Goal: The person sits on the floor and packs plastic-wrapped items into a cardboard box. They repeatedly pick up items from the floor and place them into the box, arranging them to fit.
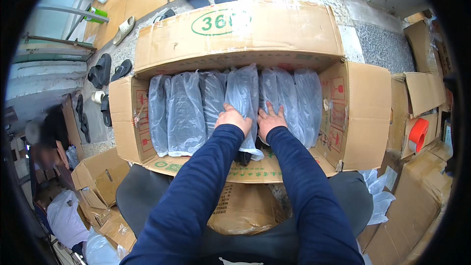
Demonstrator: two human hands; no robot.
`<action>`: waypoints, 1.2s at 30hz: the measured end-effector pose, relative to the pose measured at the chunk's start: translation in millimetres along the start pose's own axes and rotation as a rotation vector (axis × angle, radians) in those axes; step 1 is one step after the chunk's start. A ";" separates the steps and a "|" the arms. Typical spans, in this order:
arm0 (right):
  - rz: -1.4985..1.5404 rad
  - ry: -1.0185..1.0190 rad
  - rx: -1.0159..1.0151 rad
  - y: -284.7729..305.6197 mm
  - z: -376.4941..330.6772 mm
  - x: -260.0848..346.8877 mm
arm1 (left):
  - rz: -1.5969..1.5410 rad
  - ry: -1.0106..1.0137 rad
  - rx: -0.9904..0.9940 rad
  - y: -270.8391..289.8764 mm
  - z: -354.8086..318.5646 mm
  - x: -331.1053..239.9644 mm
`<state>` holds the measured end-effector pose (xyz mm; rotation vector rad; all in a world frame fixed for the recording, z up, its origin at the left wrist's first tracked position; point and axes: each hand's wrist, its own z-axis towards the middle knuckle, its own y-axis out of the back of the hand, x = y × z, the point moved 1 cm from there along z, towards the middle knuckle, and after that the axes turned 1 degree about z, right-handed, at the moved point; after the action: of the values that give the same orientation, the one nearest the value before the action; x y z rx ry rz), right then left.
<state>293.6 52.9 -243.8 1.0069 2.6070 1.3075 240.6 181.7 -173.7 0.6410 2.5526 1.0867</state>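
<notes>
Black rubber slippers point(100, 71) on the floor off the left edge of an open brown cardboard box point(289, 34). Inside, dark items in translucent plastic bags point(185, 113) sit in a row between its left and right walls. My left hand point(232, 119) is on the middle bagged item point(241, 88), fingers slightly apart; can't tell if they grip. My right hand point(271, 120), fingers spread, touches the row just beside it. Orange-red roll point(418, 135) past the right edge.

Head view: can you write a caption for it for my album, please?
Left hand and right hand on plastic-wrapped packages lined up inside an open cardboard box.
</notes>
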 end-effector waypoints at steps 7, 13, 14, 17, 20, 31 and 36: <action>0.098 -0.021 -0.130 -18.8 -1.2 -33.9 | -0.025 -0.121 -0.181 -58.4 3.9 -15.0; 0.620 -0.163 -0.397 5.8 -3.1 -19.8 | -0.071 -0.150 -0.262 -76.2 19.5 -3.5; 0.727 -0.214 -0.417 13.1 -1.4 -11.1 | -0.101 -0.136 -0.273 -77.9 20.0 -2.4; 0.913 -0.423 -0.247 26.9 21.0 19.6 | 0.081 -0.308 -0.046 -50.1 17.3 12.8; 0.562 -0.462 -0.467 1.8 28.1 31.6 | 0.387 -0.772 -0.094 6.0 9.6 42.9; 0.505 -0.219 -0.617 8.7 34.7 10.8 | -0.081 -0.117 -0.136 -19.8 34.1 53.4; 1.033 -0.350 -0.337 -27.1 38.0 38.9 | -0.186 -0.098 0.049 -31.8 29.9 49.9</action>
<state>261.0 90.2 -279.1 2.3538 1.4970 1.4085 201.6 205.4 -221.8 0.4465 2.5028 0.9111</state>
